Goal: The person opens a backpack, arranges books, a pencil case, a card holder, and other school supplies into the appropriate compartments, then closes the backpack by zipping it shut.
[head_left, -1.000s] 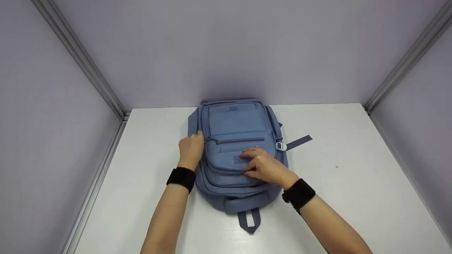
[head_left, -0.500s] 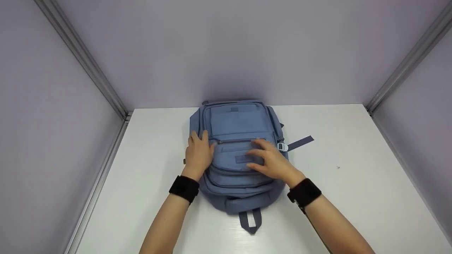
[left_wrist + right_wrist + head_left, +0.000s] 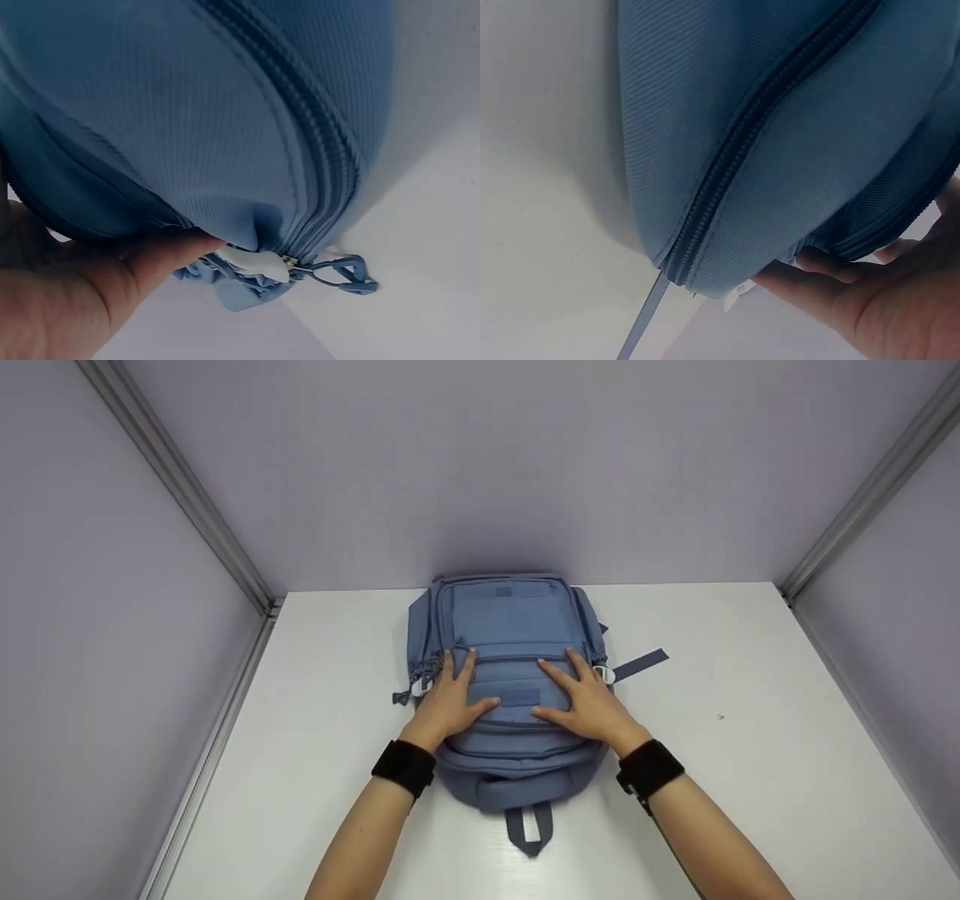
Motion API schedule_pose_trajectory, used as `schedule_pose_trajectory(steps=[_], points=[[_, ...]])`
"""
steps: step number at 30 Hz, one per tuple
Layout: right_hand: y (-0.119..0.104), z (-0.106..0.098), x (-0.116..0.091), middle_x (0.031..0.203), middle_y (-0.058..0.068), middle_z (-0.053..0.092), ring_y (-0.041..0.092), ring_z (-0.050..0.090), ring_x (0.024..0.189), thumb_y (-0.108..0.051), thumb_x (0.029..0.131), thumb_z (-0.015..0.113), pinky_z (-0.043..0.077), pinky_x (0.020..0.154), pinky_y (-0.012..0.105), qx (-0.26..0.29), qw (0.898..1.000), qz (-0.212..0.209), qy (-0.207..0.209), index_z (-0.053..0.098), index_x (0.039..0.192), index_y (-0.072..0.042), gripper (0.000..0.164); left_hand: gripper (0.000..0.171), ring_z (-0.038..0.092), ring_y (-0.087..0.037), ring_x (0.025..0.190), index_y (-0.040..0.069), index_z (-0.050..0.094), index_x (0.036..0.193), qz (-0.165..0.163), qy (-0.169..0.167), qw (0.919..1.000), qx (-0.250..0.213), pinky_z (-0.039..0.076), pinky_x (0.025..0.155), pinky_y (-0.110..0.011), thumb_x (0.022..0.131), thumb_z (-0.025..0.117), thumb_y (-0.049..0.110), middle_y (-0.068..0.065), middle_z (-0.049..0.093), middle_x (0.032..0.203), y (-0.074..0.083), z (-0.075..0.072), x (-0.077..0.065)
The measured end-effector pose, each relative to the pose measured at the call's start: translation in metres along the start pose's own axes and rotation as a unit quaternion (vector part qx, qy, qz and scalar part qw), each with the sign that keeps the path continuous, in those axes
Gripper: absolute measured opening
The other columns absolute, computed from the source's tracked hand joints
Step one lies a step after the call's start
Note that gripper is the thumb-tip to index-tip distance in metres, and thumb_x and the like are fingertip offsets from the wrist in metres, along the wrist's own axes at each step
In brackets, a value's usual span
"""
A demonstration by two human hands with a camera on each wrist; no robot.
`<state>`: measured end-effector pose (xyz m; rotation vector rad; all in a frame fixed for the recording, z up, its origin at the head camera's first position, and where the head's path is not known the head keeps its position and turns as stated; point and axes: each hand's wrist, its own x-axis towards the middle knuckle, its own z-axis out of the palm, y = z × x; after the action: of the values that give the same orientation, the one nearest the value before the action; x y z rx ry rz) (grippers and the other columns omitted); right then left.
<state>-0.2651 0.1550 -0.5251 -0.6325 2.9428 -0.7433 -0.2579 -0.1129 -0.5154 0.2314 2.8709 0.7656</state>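
Observation:
A blue backpack [image 3: 517, 619] lies front side up on the white table, its small webbing loop [image 3: 531, 836] pointing toward me. My left hand [image 3: 448, 706] rests on the left part of its front with fingers spread. On the right part, my right hand [image 3: 592, 706] also lies with spread fingers. Between the two thumbs shows a rectangular patch [image 3: 520, 697]. In the left wrist view, a zipper pull [image 3: 349, 274] with a cord loop hangs at the end of a zipper, close to a white buckle [image 3: 255, 262]. The right wrist view shows a closed side zipper [image 3: 727, 161].
The white table [image 3: 750, 780] extends on both sides of the backpack. A dark strap [image 3: 641, 664] sticks out to the right from a white buckle. Pale walls with metal corner rails [image 3: 187, 499] enclose the back and sides.
My left hand has let go at the backpack's left edge, moved right and spread on its front. My right hand has shifted slightly right and its fingers have spread out.

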Motion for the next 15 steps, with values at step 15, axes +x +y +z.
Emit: schedule_pose_trajectory(steps=[15], points=[[0.004,-0.007,0.018,0.160,0.020,0.014,0.056,0.025,0.135,-0.066,0.085,0.062,0.030,0.101,0.069,-0.004,1.000,0.014,-0.026,0.032,0.153,-0.036,0.081,0.095,0.032,-0.047,0.137,0.027,0.004,0.159,-0.004,0.011,0.9999,0.009,0.038,0.102,-0.055,0.089,0.055,0.066,-0.020,-0.004,0.161,-0.004,0.002,0.019]])
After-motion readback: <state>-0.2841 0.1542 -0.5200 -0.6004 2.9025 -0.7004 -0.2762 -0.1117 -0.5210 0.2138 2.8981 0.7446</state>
